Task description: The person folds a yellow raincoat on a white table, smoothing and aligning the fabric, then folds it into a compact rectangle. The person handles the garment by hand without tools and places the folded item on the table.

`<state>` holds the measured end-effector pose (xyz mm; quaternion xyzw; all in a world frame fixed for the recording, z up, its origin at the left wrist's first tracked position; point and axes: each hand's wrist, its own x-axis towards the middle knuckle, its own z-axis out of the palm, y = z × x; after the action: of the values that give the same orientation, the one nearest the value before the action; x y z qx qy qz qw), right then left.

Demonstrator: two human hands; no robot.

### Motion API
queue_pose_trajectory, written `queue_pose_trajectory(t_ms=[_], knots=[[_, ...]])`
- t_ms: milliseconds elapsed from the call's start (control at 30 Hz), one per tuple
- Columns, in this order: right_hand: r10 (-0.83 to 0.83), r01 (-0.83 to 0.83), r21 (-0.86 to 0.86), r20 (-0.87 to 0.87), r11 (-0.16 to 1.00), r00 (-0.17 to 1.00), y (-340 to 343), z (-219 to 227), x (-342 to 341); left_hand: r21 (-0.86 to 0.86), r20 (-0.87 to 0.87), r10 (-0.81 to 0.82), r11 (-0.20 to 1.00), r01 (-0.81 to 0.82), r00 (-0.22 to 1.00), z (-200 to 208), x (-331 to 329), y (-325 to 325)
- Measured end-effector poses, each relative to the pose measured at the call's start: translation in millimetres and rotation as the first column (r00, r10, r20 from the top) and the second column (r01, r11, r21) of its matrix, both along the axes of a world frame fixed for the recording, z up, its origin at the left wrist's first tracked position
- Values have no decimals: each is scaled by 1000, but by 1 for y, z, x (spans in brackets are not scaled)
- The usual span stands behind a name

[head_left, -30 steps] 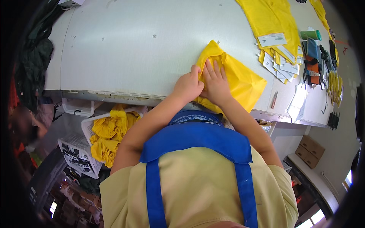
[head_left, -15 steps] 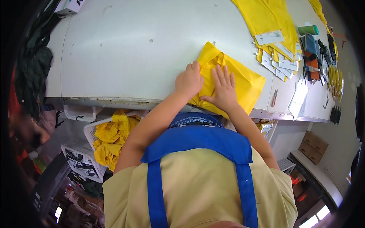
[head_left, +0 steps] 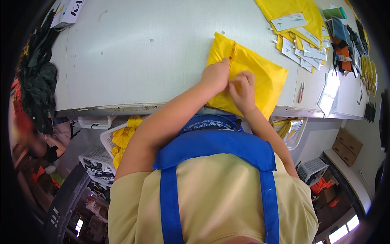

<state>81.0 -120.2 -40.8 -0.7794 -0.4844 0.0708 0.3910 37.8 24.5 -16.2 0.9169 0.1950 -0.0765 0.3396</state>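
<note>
A flat yellow fabric bag (head_left: 264, 77) lies at the front edge of the white worktable, with a darker strip like a zip or slit running down its left part. My left hand (head_left: 216, 76) is closed on the bag at this strip, its fingertips partly hidden. Just to the right, my right hand (head_left: 244, 90) is held over the bag with its fingers curled and thumb close to the forefinger. What the right fingers pinch, if anything, is too small to make out.
Yellow bags with white cards (head_left: 289, 21) are piled at the back right. Snips (head_left: 301, 92) lie on the table (head_left: 122, 61) right of my bag. Dark fabric (head_left: 38, 81) hangs at the left. Under the table stands a white basket (head_left: 106, 142) of yellow fabric.
My right hand has lifted from lying flat on the bag and curled its fingers. My left hand has shifted up and right along the strip. The bag lies flatter, its left part smoothed out.
</note>
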Motion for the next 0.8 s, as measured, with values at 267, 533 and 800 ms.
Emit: queue_pose_trajectory(t_ms=[267, 533, 800], knots=[[464, -429, -193, 207, 882, 861, -6, 21, -38, 13, -16, 16, 1000, -16, 1000, -8, 9, -6], [188, -168, -121, 176, 978, 966, 4, 38, -25, -51, -8, 34, 998, -35, 999, -10, 0, 4], [-26, 47, -71, 278, 996, 960, 27, 43, -13, 34, 429, -135, 991, 133, 893, 13, -96, -14]])
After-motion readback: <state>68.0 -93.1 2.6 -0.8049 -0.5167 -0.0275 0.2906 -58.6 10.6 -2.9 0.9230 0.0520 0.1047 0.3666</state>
